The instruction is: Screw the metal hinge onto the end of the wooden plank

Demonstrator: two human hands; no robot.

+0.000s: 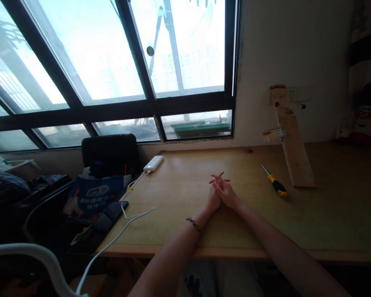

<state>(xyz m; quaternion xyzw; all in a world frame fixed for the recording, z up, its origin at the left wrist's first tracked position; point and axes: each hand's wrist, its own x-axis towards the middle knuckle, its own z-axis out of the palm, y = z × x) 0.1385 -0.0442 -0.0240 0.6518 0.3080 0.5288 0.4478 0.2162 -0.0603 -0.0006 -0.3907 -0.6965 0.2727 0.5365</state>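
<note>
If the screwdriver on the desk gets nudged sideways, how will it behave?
The screwdriver probably rolls: its yellow-and-black handle looks rounded and it lies free on the flat table. Likely stiff and light, with a thin metal shaft; the handle end should feel heavier.

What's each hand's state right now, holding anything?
Left hand: open, fingers straight, laced into the other hand's, holding no object.
Right hand: open, fingers straight, laced into the other hand's, holding no object.
</note>
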